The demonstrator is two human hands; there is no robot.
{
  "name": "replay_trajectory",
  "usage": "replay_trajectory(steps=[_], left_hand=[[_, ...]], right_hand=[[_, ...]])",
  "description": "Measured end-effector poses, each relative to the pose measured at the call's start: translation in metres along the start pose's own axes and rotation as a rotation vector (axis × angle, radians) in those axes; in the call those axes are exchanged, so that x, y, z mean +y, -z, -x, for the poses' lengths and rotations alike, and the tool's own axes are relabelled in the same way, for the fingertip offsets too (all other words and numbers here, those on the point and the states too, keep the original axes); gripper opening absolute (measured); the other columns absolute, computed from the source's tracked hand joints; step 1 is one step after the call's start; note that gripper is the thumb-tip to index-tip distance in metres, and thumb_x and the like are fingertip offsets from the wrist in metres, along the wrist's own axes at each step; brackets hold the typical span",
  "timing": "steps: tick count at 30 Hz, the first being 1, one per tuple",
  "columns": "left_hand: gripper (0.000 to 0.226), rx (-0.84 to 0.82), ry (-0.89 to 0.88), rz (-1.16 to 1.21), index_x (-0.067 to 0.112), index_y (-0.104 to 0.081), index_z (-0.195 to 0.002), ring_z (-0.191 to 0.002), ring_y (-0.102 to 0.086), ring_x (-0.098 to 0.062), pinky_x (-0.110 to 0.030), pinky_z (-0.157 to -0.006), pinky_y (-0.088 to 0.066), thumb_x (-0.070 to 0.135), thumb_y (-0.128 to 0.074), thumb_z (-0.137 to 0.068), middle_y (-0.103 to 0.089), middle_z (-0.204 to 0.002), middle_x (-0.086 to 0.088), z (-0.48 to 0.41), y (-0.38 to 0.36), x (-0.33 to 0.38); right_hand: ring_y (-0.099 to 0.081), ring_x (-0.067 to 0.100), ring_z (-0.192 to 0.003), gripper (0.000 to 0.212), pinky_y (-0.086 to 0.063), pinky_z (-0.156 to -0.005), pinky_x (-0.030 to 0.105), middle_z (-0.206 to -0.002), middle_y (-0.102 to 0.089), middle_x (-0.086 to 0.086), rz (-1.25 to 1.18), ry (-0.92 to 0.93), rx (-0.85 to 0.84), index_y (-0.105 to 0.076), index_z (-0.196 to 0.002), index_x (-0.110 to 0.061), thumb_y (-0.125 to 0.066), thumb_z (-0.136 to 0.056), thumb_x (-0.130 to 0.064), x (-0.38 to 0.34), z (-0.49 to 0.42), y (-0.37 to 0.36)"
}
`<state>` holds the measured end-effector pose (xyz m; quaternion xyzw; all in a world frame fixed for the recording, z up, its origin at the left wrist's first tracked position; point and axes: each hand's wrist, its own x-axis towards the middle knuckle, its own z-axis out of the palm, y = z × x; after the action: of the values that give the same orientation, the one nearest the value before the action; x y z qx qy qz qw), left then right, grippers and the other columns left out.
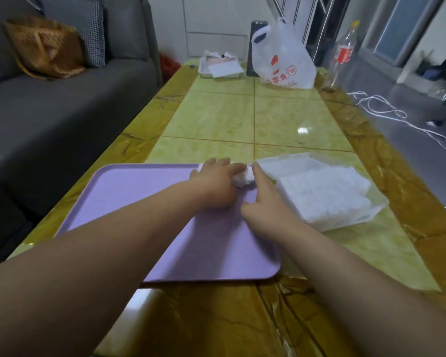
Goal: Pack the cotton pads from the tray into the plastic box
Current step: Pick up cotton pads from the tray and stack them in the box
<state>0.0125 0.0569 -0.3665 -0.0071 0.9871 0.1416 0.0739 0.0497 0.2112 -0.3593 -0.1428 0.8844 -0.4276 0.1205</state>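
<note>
A lilac tray (144, 210) lies on the table in front of me. At its far right corner sits a small stack of white cotton pads (243, 177). My left hand (216, 184) reaches over the tray and its fingers curl round the stack from the left. My right hand (265, 202) meets it from the right, index finger stretched out against the pads. Just right of the tray stands the clear plastic box (368, 215), open, with its lid (281, 163) folded back and white pads (322, 191) packed inside.
A grey sofa (62, 104) with a brown bag runs along the table's left side. At the table's far end stand a white plastic bag (283, 57), a white container (220, 68), a dark cylinder and a bottle (341, 52). White cords lie on the floor at right.
</note>
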Motion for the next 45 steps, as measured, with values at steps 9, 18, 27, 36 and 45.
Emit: replay_trajectory(steps=[9, 18, 27, 36, 45], left_hand=[[0.081, -0.003, -0.086, 0.188, 0.037, -0.047, -0.150, -0.154, -0.027, -0.013, -0.046, -0.122, -0.027, 0.032, -0.038, -0.070, -0.034, -0.165, 0.002, 0.081, 0.001, -0.023], [0.030, 0.295, 0.150, 0.171, 0.026, -0.077, -0.094, -0.127, -0.049, -0.026, -0.043, -0.106, -0.044, 0.050, -0.059, -0.089, -0.062, -0.125, 0.003, 0.119, 0.005, -0.021], [0.026, 0.304, 0.048, 0.239, 0.035, -0.056, -0.085, -0.126, -0.052, -0.027, -0.040, -0.108, -0.040, 0.053, -0.061, -0.068, -0.062, -0.117, 0.002, 0.100, -0.015, -0.013], [0.025, 0.376, -0.141, 0.398, 0.020, -0.073, -0.102, -0.128, -0.050, -0.017, -0.021, -0.100, -0.033, 0.024, -0.065, -0.078, -0.064, -0.123, 0.002, 0.105, -0.004, -0.015], [0.051, 0.263, 0.031, 0.460, 0.023, -0.075, -0.112, -0.119, -0.059, -0.011, -0.023, -0.098, -0.045, 0.029, -0.051, -0.068, -0.066, -0.127, 0.008, 0.112, 0.004, -0.031]], right_hand=[[-0.058, 0.021, -0.128, 0.062, -0.041, -0.097, 0.017, -0.137, -0.064, 0.003, 0.156, 0.107, -0.076, -0.057, -0.143, -0.019, -0.050, -0.086, 0.004, -0.004, 0.015, 0.003], [-0.062, 0.020, -0.110, 0.044, -0.044, -0.101, 0.026, -0.140, -0.060, -0.001, 0.216, 0.170, -0.050, -0.058, -0.141, -0.022, -0.060, -0.097, -0.021, -0.002, 0.024, -0.005], [-0.062, 0.015, -0.099, 0.057, -0.049, -0.102, 0.030, -0.139, -0.062, -0.001, 0.126, 0.123, -0.052, -0.053, -0.146, -0.023, -0.066, -0.091, -0.019, 0.007, 0.019, -0.010], [-0.058, -0.004, -0.058, 0.008, -0.037, -0.054, 0.009, -0.063, -0.065, -0.023, 0.005, 0.157, 0.088, -0.072, -0.087, -0.025, -0.069, -0.088, -0.018, 0.004, 0.020, -0.001], [-0.060, 0.007, -0.067, 0.015, -0.043, -0.060, 0.020, -0.073, -0.068, -0.009, 0.035, 0.078, 0.013, -0.072, -0.082, -0.022, -0.066, -0.086, -0.009, 0.004, 0.028, 0.001]])
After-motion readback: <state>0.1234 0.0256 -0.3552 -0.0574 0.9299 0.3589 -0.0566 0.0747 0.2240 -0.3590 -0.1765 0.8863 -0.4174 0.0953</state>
